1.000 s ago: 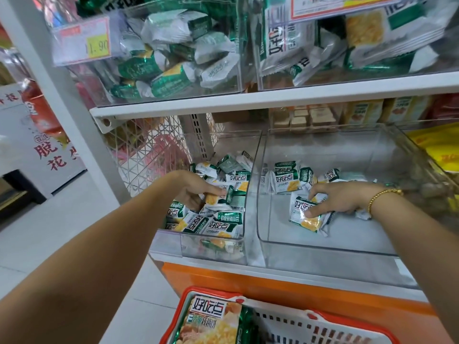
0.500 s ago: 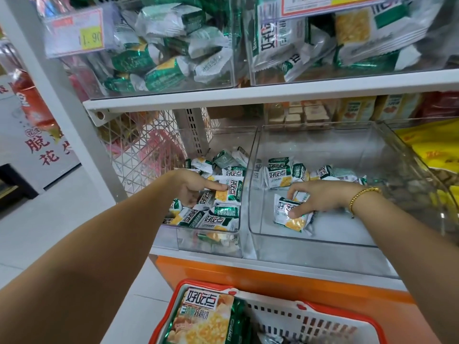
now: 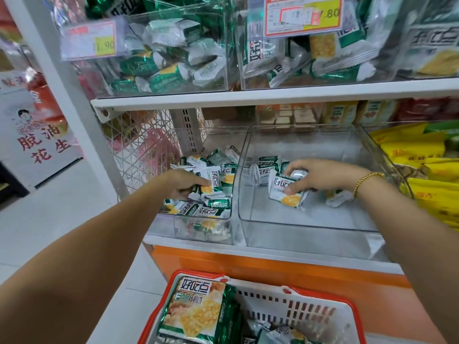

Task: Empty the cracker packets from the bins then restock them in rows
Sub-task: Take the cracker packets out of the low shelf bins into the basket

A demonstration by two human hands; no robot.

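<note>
While both hands were down in the clear bins on the lower shelf, the right hand (image 3: 320, 176) had one cracker packet (image 3: 285, 192) clamped between thumb and curled fingers, tipped up on its lower edge on the floor of the right bin (image 3: 310, 234); half a second earlier that same packet lay flat under the fingertips, so it'd been stood up; a short row of packets (image 3: 267, 167) stood just behind it toward the bin's back left. The left hand (image 3: 183, 183) sat in the left bin (image 3: 206, 227) on the loose pile (image 3: 198, 209), thumb and curled fingers pinching the top packet (image 3: 214, 181); pretty much the same spot as before. Gold bracelet (image 3: 367, 178) on the right wrist; red basket (image 3: 310, 309) below the shelf, with a big cracker bag (image 3: 196, 311) lying in it.
</note>
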